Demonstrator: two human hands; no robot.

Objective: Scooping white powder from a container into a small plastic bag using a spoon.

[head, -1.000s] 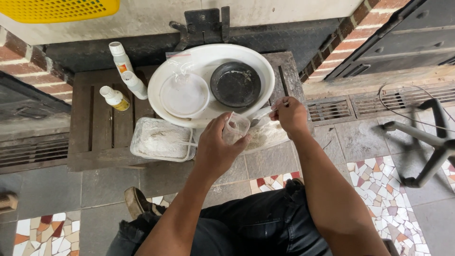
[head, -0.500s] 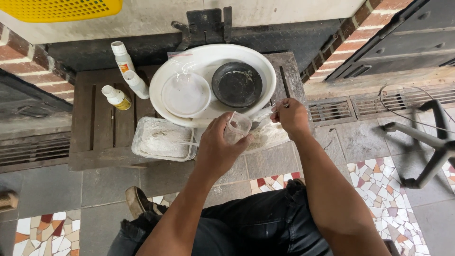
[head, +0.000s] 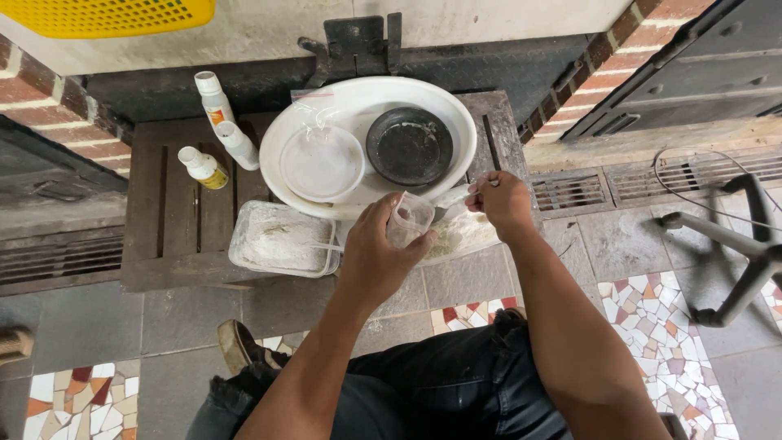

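Over a low wooden bench (head: 175, 220), a seated person's left hand (head: 376, 253) wraps closed around a small clear plastic cup (head: 409, 218), tilted and dusted with white powder. Just right of it, the right hand (head: 503, 201) pinches a thin utensil (head: 479, 184) over a powder-filled plastic bag (head: 464, 232), beside a wide white basin (head: 366, 102) and a tray of powder (head: 281, 238).
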